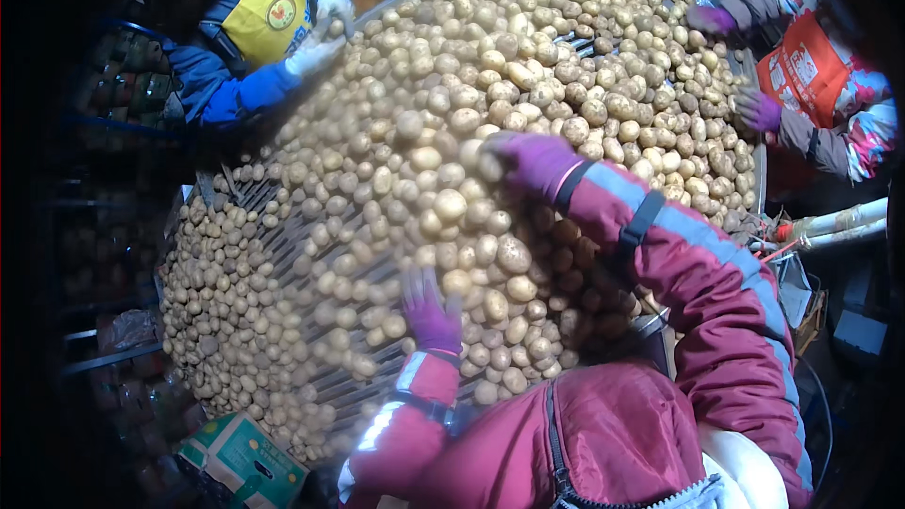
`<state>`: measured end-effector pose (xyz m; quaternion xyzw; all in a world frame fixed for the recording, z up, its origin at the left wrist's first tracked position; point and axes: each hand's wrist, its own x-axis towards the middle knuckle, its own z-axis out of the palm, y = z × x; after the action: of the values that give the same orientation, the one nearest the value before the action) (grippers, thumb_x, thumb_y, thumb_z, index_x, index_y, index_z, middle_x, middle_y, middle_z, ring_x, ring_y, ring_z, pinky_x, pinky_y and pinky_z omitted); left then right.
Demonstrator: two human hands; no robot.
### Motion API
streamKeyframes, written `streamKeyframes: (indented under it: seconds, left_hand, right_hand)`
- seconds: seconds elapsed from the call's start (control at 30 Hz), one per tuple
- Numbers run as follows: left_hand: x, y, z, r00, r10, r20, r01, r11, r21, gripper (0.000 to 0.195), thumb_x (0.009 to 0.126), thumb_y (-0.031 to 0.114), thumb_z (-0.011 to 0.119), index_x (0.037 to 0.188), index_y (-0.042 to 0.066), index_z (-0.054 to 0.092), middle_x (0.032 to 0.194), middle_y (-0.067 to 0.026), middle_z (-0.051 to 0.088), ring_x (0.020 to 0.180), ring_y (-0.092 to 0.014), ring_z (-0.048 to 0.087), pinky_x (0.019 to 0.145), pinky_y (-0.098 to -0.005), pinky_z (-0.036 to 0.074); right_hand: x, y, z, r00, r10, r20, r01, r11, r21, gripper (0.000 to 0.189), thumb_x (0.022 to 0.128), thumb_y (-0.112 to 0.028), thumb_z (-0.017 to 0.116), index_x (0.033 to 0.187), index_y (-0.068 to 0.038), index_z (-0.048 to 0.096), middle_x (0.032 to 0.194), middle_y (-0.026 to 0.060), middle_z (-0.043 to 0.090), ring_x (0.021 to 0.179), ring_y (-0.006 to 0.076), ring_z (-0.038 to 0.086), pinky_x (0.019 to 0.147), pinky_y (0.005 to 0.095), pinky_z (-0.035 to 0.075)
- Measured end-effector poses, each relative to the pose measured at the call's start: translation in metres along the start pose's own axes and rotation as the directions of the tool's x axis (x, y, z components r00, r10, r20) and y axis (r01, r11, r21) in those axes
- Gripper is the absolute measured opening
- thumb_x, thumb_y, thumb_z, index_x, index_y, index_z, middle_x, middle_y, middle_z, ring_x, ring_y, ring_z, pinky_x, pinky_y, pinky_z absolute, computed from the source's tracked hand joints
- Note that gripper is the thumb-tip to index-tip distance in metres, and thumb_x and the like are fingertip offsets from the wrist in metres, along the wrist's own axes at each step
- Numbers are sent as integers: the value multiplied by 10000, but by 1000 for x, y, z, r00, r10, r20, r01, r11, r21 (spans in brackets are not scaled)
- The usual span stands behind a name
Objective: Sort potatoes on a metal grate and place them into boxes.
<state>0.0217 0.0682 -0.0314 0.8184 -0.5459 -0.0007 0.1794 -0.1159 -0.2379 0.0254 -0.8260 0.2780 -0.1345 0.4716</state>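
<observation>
A broad heap of potatoes [488, 95] lies before me on a slatted sorting table [325, 233]. My left hand [433, 314], in a purple glove with greyish fingertips, rests palm down among the potatoes at lower centre. Its fingers are stretched out and seem to hold nothing. Farther up and to the right, my right hand [534, 161], gloved alike, reaches into the heap. Its fingertips lie against a pale potato [489, 164]; blur hides whether they grip it. Bare slats show between scattered potatoes left of my left hand.
Across the table a person in a yellow apron [272, 10] handles a potato with white gloves. At right, another person in an orange apron [806, 74] has purple gloves on the potatoes. A green cardboard box [244, 459] stands at lower left. White pipes [841, 220] jut in at right.
</observation>
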Motion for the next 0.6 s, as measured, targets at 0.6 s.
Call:
streamKeyframes:
  seconds: [0.6]
  left_hand:
    - [-1, -5, 4, 998, -17, -56, 17, 1000, 8, 617, 868, 301, 639, 1391, 12, 485, 1461, -246, 416, 1383, -427, 363, 1132, -533, 316]
  right_hand:
    - [2, -41, 63, 951, -284, -119, 247, 934, -257, 304, 840, -288, 676, 1139, -233, 680, 1036, 79, 687, 908, 280, 679, 774, 373, 544]
